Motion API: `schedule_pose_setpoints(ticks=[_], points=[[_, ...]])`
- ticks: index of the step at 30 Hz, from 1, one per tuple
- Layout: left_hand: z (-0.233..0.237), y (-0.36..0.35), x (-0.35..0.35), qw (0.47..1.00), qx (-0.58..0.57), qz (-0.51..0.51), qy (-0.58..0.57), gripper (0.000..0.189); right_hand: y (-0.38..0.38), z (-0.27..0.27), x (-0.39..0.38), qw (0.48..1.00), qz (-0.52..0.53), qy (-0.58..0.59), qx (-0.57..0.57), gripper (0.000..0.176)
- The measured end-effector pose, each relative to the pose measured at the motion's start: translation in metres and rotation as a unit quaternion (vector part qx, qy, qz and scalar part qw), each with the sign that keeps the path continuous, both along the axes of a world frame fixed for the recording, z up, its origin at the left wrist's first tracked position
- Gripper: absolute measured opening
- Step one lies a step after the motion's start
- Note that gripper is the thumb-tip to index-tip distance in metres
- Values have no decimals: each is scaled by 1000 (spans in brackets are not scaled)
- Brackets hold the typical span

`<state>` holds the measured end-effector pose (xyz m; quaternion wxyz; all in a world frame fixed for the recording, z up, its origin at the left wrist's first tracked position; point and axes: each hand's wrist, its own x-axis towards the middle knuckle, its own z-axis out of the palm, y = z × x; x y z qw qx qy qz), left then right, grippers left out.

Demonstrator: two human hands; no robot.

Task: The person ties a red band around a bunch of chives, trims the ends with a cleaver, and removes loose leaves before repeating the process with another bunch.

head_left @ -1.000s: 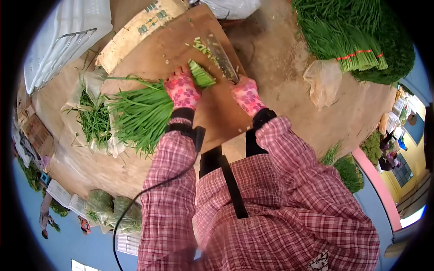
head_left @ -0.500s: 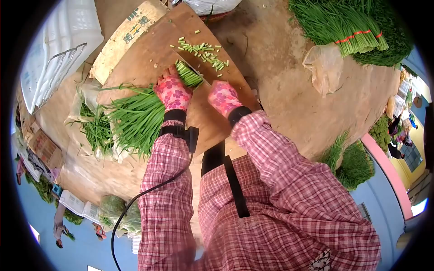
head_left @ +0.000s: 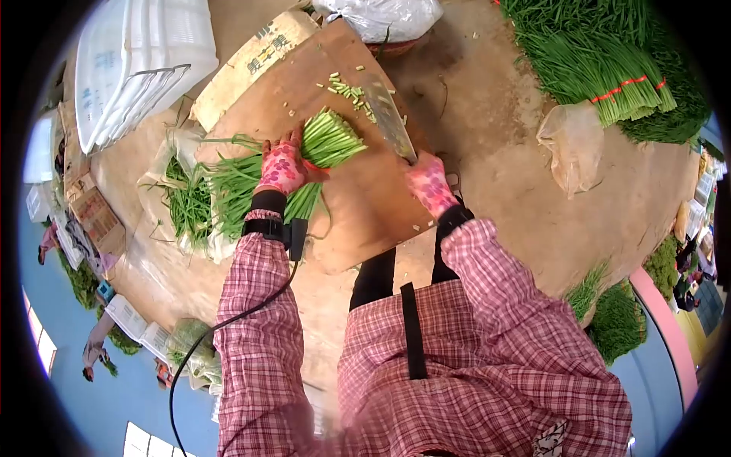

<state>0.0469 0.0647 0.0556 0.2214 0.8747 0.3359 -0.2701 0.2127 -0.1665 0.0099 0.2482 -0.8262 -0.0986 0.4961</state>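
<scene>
My left hand (head_left: 282, 166), in a pink floral glove, presses over a bundle of long green chives (head_left: 329, 137) on a brown wooden board (head_left: 365, 209). Its fingers wrap the stalks, whose evenly cut pale ends point right, while the leaves trail off to the left. In my right hand (head_left: 432, 185), gloved alike, is the handle of a broad-bladed knife (head_left: 388, 114). The blade angles up and away, apart from the bundle. Short cut stalk pieces (head_left: 348, 91) lie scattered on the board, some beside or behind the blade.
Nested white plastic crates (head_left: 145, 68) stand at upper left. Loose greens (head_left: 186, 202) in clear plastic lie left of the board. Red-banded chive bundles (head_left: 632, 95) and a crumpled plastic bag (head_left: 571, 145) are at right. A person (head_left: 97, 346) is far off at lower left.
My right hand has drawn the knife right, away from the stalk ends. The bundle now lies turned with its cut ends toward the right, and the left hand has shifted slightly down.
</scene>
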Motion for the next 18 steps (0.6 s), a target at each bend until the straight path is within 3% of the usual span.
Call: schedule_pose_setpoints(ticks=[5,6,7,9,12,14,16,18], points=[[16,-14,-1,997,11,63,44,109,-40,22,-15,1000,20,0,-11,42],[19,-19,-9,995,70,67,23,109,-43,28,-16,1000,23,5,-13,42],[21,-26,-19,989,129,72,1,108,-51,24,-23,996,50,-66,13,43],[31,-36,-27,972,204,117,-9,107,-58,31,-26,1000,6,-4,-10,43],[24,-80,-31,950,302,53,-53,109,-62,25,-30,998,23,-56,4,44],[38,-116,-22,983,182,31,-19,110,-69,20,-30,995,39,-93,10,44],[46,-123,-28,988,94,121,-17,108,-72,17,-23,995,29,-97,15,45],[47,-123,-33,974,156,166,14,113,-76,16,-11,988,77,-125,-48,41]])
